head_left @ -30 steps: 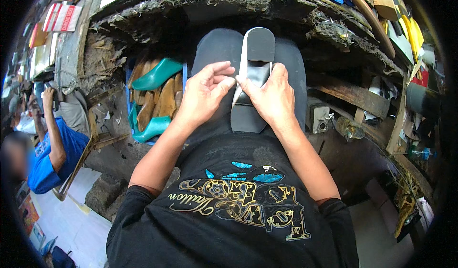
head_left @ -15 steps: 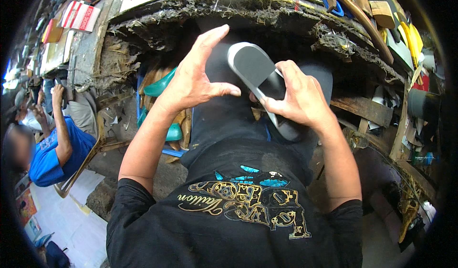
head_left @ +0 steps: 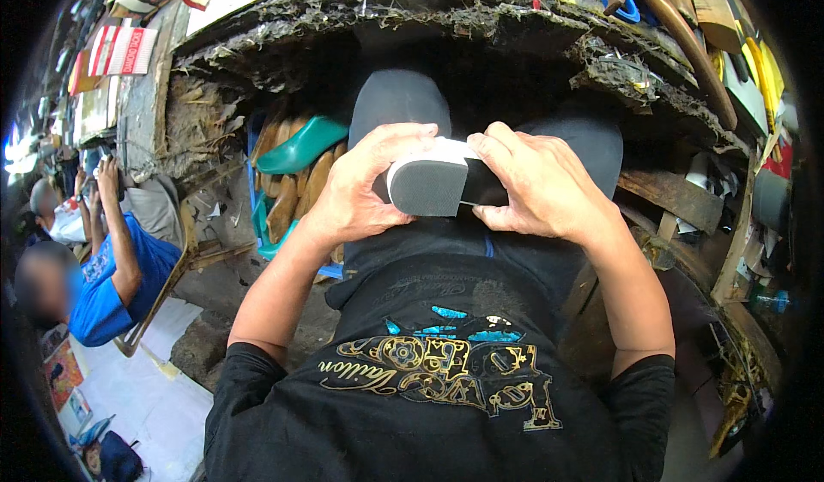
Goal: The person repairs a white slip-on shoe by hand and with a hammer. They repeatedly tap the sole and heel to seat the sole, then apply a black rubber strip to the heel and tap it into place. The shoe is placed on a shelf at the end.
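Observation:
Above my lap I hold a shoe [head_left: 428, 188] bottom up, its dark grey heel piece facing me with a pale rim around it. My left hand [head_left: 365, 181] is curved around the heel end, thumb on the near side and fingers along the far side. My right hand [head_left: 545, 181] grips the shoe farther along, its thumb below and fingers over the top edge. Both hands hide much of the shoe's sides, and its toe end is out of sight behind my right hand.
A ragged-edged workbench [head_left: 343, 6] runs across the far side. Green shoe lasts [head_left: 302, 145] and brown wooden ones [head_left: 281, 212] lie left of my knees. A person in a blue shirt [head_left: 129, 280] sits at the left. Scrap wood [head_left: 669, 199] stands at the right.
The shoe has turned from a slant to nearly level and come lower. My left hand, open and apart from it before, has closed around its heel end; my right hand keeps its hold.

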`<state>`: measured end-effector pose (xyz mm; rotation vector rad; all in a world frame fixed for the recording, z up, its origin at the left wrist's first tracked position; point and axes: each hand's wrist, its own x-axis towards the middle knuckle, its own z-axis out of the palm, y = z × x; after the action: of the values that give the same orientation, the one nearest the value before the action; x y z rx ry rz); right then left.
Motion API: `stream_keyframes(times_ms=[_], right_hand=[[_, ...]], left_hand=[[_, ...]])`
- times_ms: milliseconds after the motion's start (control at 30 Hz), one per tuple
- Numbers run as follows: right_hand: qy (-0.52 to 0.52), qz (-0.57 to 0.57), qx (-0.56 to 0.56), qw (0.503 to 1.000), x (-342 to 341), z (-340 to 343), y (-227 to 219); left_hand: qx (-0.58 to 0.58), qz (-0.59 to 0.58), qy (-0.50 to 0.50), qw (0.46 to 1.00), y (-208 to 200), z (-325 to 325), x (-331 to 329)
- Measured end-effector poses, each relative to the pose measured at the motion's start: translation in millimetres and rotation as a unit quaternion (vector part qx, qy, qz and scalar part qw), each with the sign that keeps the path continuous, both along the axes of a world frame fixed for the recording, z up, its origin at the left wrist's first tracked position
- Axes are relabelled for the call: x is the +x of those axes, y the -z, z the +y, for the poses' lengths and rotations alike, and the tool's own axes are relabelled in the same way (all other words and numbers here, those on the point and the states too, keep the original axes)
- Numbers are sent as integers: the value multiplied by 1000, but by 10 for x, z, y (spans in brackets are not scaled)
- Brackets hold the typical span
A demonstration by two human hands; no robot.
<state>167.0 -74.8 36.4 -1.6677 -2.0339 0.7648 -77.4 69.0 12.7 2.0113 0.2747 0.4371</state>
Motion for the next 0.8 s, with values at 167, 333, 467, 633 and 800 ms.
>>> stream_keyframes(times_ms=[167, 333, 467, 633, 800], right_hand=[[66, 29, 97, 993, -142, -78, 1], [118, 64, 161, 978, -287, -108, 107], [148, 81, 163, 972, -303, -74, 210], [115, 63, 141, 981, -182, 16, -93], [269, -199, 335, 881, 716, 78, -851]], left_hand=[[-2, 29, -7, 1000, -39, 21, 42], [11, 41, -7, 999, -12, 43, 40], [5, 26, -4, 1000, 48, 68, 63], [-1, 2, 3, 1000, 122, 83, 147], [37, 14, -3, 999, 154, 117, 181]])
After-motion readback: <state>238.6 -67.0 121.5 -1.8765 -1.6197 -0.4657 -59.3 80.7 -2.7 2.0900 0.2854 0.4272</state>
